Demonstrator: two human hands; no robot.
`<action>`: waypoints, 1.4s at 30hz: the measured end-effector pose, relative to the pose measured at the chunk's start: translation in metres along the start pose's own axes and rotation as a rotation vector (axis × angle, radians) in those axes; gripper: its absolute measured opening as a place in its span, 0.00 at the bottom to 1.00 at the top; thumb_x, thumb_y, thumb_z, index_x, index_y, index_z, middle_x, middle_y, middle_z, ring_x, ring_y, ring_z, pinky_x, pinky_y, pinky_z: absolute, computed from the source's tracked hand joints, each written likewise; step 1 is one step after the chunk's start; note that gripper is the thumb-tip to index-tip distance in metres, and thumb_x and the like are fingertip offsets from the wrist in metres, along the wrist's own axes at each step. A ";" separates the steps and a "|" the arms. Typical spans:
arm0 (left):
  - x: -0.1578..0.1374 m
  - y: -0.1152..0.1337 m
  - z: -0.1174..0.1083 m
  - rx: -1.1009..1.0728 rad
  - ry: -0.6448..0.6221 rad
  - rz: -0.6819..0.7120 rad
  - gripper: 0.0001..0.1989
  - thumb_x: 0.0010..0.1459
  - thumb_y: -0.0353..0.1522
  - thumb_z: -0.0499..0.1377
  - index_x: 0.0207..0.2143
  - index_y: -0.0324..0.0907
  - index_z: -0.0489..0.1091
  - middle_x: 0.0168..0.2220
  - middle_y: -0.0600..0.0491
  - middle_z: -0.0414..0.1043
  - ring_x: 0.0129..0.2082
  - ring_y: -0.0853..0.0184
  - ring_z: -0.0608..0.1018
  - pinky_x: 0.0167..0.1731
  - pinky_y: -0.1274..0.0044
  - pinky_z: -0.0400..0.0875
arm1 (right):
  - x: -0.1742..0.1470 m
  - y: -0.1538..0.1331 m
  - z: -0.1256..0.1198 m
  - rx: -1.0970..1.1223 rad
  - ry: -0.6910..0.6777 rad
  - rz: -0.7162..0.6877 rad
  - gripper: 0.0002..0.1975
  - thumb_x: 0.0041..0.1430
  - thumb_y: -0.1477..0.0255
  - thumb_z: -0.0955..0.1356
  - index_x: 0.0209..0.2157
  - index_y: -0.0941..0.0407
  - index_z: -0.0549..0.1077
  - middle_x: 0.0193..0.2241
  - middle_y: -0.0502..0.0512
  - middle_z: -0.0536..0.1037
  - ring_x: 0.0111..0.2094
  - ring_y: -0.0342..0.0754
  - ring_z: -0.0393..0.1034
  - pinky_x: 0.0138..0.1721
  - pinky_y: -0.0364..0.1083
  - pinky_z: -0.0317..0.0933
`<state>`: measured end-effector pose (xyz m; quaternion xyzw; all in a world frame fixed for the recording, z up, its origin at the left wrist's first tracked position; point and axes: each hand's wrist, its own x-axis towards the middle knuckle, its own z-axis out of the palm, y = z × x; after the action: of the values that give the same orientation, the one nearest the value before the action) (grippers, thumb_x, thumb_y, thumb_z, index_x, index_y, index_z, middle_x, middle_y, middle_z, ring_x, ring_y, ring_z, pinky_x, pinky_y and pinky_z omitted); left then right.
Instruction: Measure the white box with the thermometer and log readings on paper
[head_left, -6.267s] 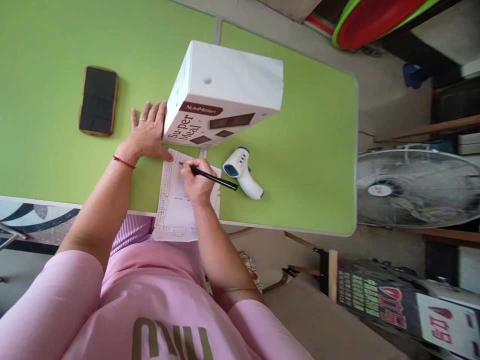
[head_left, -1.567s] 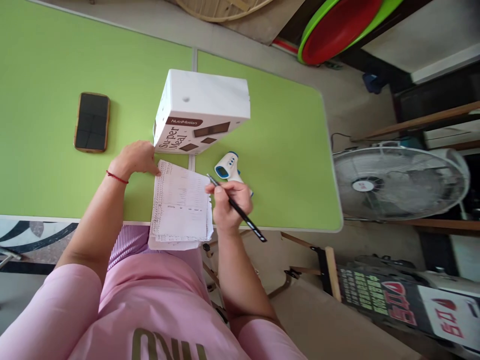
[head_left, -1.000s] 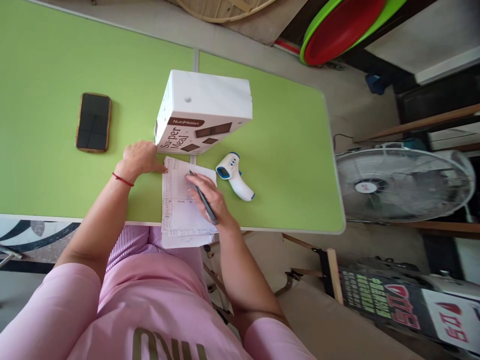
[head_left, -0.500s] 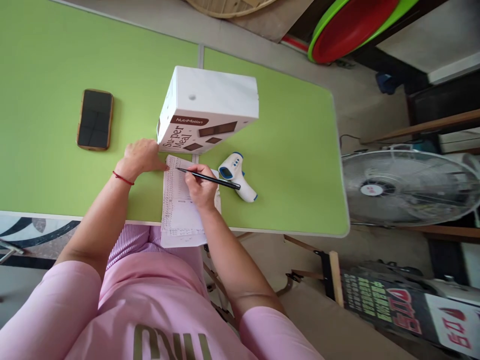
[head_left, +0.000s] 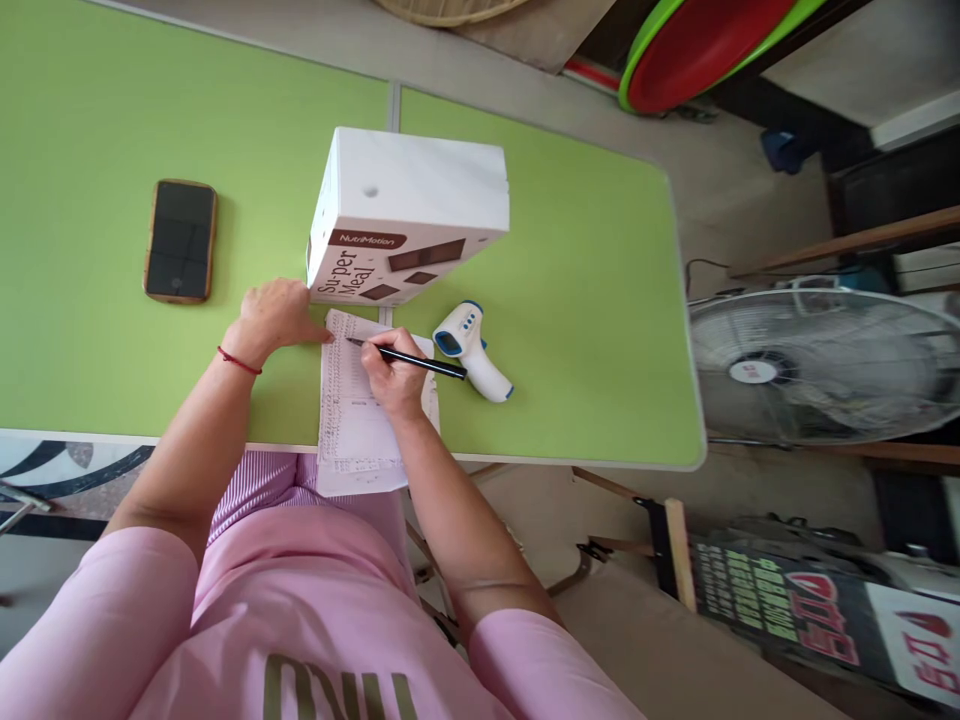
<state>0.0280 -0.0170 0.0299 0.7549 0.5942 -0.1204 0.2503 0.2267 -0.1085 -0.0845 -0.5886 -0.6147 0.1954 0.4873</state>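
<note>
My right hand [head_left: 394, 376] grips a black pen [head_left: 420, 361], its tip at the upper part of a notebook page [head_left: 375, 435] filled with rows of small handwriting. The notebook lies at the near table edge and hangs partly over it. My left hand [head_left: 277, 316], with a red string bracelet at the wrist, rests on the table. Its thumb is stretched to the notebook's upper left edge, its fingers beside the base of a white box [head_left: 420, 180] printed "NutriMotion Super Meal". To the right of the pen lies a white and blue infrared thermometer [head_left: 475, 350].
A phone [head_left: 180, 241] in a brown case lies at the left on the green table [head_left: 585, 300]. Off the right end stands a large fan [head_left: 754, 372]. A red and green round basin [head_left: 697, 50] is beyond the far edge. A folding chair [head_left: 645, 620] stands at lower right.
The view has shifted slightly, so the table items sit a little further left. My right hand stays on the page with the pen tilted almost the same. My left hand holds its place.
</note>
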 end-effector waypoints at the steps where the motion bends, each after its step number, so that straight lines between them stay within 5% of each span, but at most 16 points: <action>1: 0.000 0.000 0.000 0.001 -0.001 -0.001 0.30 0.61 0.51 0.76 0.56 0.41 0.86 0.50 0.38 0.88 0.56 0.36 0.88 0.56 0.58 0.84 | 0.000 0.000 0.000 -0.001 -0.004 0.008 0.16 0.71 0.54 0.69 0.33 0.48 0.70 0.25 0.46 0.73 0.27 0.48 0.68 0.32 0.48 0.67; 20: -0.003 0.005 0.003 -0.010 0.013 -0.028 0.36 0.64 0.52 0.72 0.65 0.37 0.82 0.58 0.33 0.87 0.60 0.34 0.87 0.61 0.55 0.84 | 0.001 -0.006 -0.001 -0.011 -0.060 0.015 0.11 0.67 0.59 0.68 0.32 0.47 0.67 0.25 0.46 0.70 0.27 0.48 0.64 0.32 0.47 0.64; 26: -0.002 0.005 0.002 -0.006 0.017 -0.034 0.32 0.63 0.52 0.73 0.63 0.45 0.83 0.56 0.39 0.87 0.60 0.38 0.87 0.60 0.58 0.84 | 0.001 -0.006 0.001 0.002 -0.036 0.032 0.12 0.67 0.59 0.68 0.32 0.47 0.67 0.24 0.46 0.70 0.27 0.48 0.64 0.32 0.47 0.65; 33: -0.002 0.005 0.002 -0.015 0.004 -0.037 0.36 0.63 0.51 0.73 0.65 0.38 0.82 0.59 0.35 0.86 0.61 0.35 0.87 0.63 0.55 0.83 | 0.001 -0.004 0.001 -0.034 -0.040 0.010 0.11 0.68 0.60 0.69 0.32 0.48 0.68 0.25 0.46 0.72 0.28 0.47 0.66 0.32 0.47 0.67; 42: -0.003 0.005 0.000 -0.009 0.013 -0.029 0.33 0.63 0.52 0.73 0.63 0.41 0.83 0.56 0.36 0.87 0.58 0.36 0.88 0.60 0.55 0.85 | 0.000 -0.004 0.001 0.011 -0.034 0.013 0.11 0.67 0.61 0.70 0.32 0.48 0.69 0.24 0.45 0.72 0.26 0.47 0.66 0.31 0.47 0.66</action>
<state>0.0319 -0.0204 0.0322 0.7457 0.6073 -0.1167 0.2480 0.2238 -0.1092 -0.0817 -0.5865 -0.6179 0.2120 0.4788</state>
